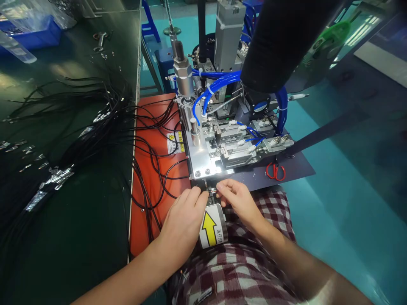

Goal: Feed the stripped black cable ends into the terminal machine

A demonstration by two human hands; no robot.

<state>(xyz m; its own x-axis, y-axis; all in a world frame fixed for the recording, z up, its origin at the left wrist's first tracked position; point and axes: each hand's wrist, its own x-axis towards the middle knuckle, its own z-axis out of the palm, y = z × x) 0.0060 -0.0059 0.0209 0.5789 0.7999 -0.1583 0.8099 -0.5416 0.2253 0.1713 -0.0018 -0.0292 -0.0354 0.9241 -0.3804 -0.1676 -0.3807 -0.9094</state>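
My left hand (186,214) is closed at the front edge of the machine, its fingers bent together over the narrow track. What its fingertips press on is hidden. Opposite it, my right hand (237,200) pinches thumb against forefinger at a small silver metal piece (213,190), which lies in the gap between both hands. Just below them is a rounded cover with a yellow arrow label (210,226). The machine (203,161), with metal cylinders and blue air hoses, stands directly beyond my fingers.
Black cables (155,146) run across an orange board (178,186) on the left. More cables with silver ends (59,176) lie bundled on the dark green table (95,237). Red-handled scissors (276,171) rest right of the machine. A thick black tube (282,42) hangs overhead.
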